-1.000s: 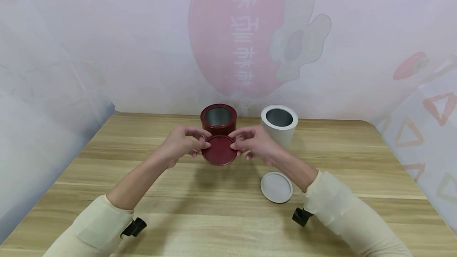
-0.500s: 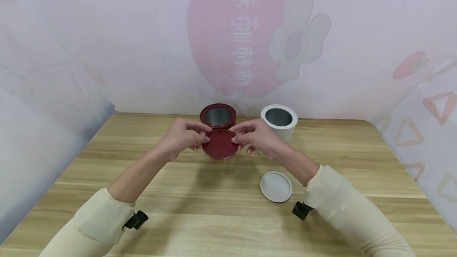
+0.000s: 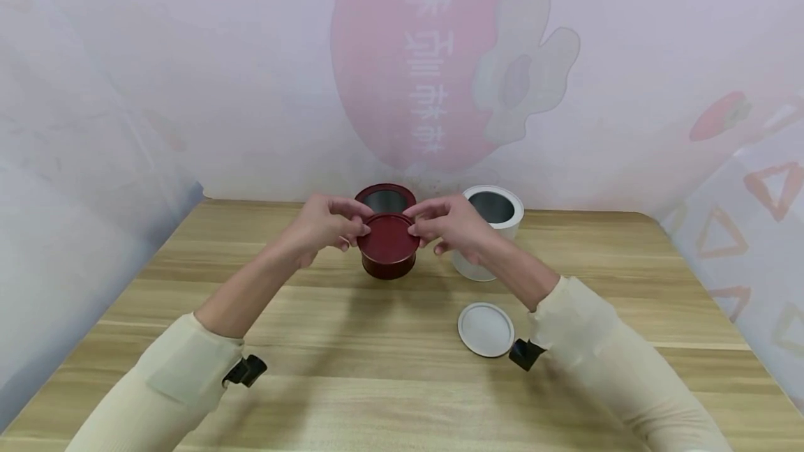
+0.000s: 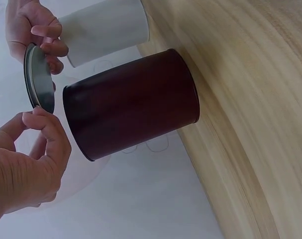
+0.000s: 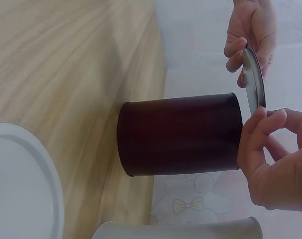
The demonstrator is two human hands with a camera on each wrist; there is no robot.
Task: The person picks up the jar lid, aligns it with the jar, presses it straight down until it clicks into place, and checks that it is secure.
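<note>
Since a second ago, both hands have carried the red lid (image 3: 388, 237) up and away from me, from low in front of the red tin (image 3: 387, 265) to just above its open mouth. I judge the step to be capping: the lid hovers over the near part of the rim, not yet seated, with the far arc of the opening showing behind it. My left hand (image 3: 322, 230) pinches the lid's left edge between thumb and fingers (image 4: 47, 130), and my right hand (image 3: 447, 230) pinches the right edge the same way, so both sets of fingers are clamped on the lid. The next move, as I judge it, calls for centring the lid over the rim, levelling it and pressing it down evenly, since a tilted lid could jam on one side. The lid is a shallow round disc, dark red on top and bare silver metal underneath (image 5: 253, 79). The red tin stands upright on the bench (image 3: 314, 340), dark red outside and silver within, just left of the open white tin (image 3: 496, 225); a white lid (image 3: 486, 329) lies flat nearer me.
</note>
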